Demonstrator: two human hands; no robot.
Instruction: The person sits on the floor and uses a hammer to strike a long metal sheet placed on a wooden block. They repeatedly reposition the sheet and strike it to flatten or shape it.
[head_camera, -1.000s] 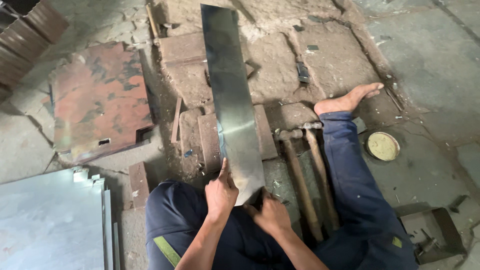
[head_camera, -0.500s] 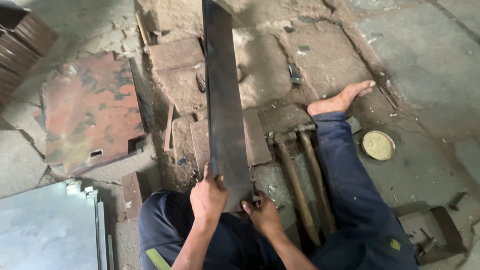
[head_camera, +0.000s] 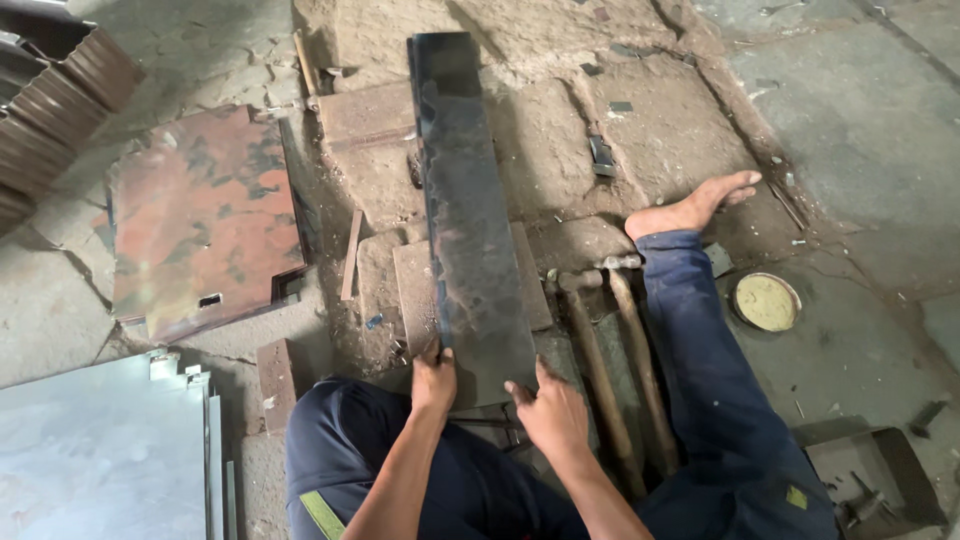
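A long dark sheet-metal strip (head_camera: 465, 200) lies lengthwise on the ground in front of me, stretching away over a flat metal block (head_camera: 415, 290). My left hand (head_camera: 433, 378) grips the strip's near left edge. My right hand (head_camera: 548, 408) rests with spread fingers on its near right corner. I sit on the ground in blue trousers, my bare foot (head_camera: 695, 208) out to the right.
Two wooden-handled hammers (head_camera: 610, 350) lie between the strip and my right leg. A rusty plate (head_camera: 200, 220) sits left, shiny metal sheets (head_camera: 100, 450) at lower left, corrugated pieces (head_camera: 50, 100) at upper left. A round yellow tin lid (head_camera: 765, 301) and a small metal tray (head_camera: 875, 480) lie right.
The strip has swung from a tilted, raised position down flat onto the ground. My right hand has shifted from under its near end to its right corner.
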